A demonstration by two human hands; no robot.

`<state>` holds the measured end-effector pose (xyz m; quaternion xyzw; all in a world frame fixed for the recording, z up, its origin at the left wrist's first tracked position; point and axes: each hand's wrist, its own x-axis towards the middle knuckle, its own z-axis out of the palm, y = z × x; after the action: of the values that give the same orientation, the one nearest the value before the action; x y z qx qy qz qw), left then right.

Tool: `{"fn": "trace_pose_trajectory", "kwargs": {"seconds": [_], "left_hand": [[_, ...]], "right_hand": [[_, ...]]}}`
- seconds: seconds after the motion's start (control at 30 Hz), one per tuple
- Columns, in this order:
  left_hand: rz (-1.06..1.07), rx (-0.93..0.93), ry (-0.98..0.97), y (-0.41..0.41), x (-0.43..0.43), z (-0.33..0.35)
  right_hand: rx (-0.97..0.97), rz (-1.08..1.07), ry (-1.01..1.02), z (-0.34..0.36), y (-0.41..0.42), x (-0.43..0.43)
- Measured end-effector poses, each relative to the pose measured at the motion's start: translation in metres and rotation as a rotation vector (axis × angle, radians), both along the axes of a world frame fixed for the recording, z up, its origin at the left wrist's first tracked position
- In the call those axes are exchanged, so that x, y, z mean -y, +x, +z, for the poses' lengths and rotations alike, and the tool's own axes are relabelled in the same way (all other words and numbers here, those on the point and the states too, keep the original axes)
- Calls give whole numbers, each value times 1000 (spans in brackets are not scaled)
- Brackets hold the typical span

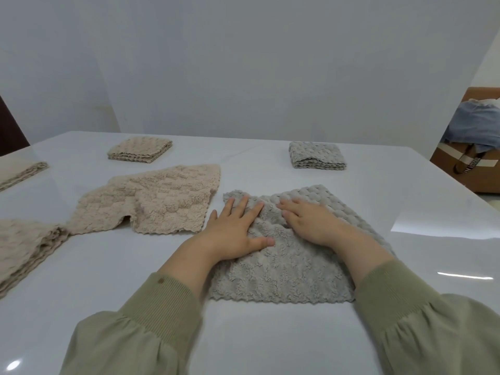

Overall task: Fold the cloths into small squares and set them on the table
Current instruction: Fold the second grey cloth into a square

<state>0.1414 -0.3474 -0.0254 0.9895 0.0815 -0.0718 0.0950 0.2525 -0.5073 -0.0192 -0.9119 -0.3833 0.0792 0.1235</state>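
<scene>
Left grip and right grip lie released, fingers straight and palms down, pressing side by side on a gray cloth at the lower center of the frame. The cloth lies on the white tabletop, its far part doubled over toward the person, so that bubble-textured fabric shows at the upper right of the cloth and a fluffy face below the hands. Its scalloped near edge lies between two olive-green sleeves.

Just left of the gray cloth, a beige cloth lies loosely spread, partly overlapped on itself. Above it, toward the upper left, a folded beige square sits alone. A folded gray square sits across from it at the upper right, well apart from the hands. A pile of beige cloths fills the lower left edge of the frame, touching a corner of the spread beige cloth, and another beige piece is cut off at the left edge above it.

Beyond the tabletop at the far right stands a cardboard box holding blue fabric.
</scene>
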Motion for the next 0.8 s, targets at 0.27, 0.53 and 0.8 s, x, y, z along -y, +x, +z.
{"fn": "trace_pose_trajectory", "kwargs": {"seconds": [0.27,0.53,0.8], "left_hand": [[6,-30,7,-2,-1,0],[46,-68,24,-4,-5,2],[-136,91,9,-13,20,2]], "right_hand": [[1,-189,-89,2,19,-6],[-26,-294,-119,8,27,-5],[132,-238,-214,-7,-33,28]]}}
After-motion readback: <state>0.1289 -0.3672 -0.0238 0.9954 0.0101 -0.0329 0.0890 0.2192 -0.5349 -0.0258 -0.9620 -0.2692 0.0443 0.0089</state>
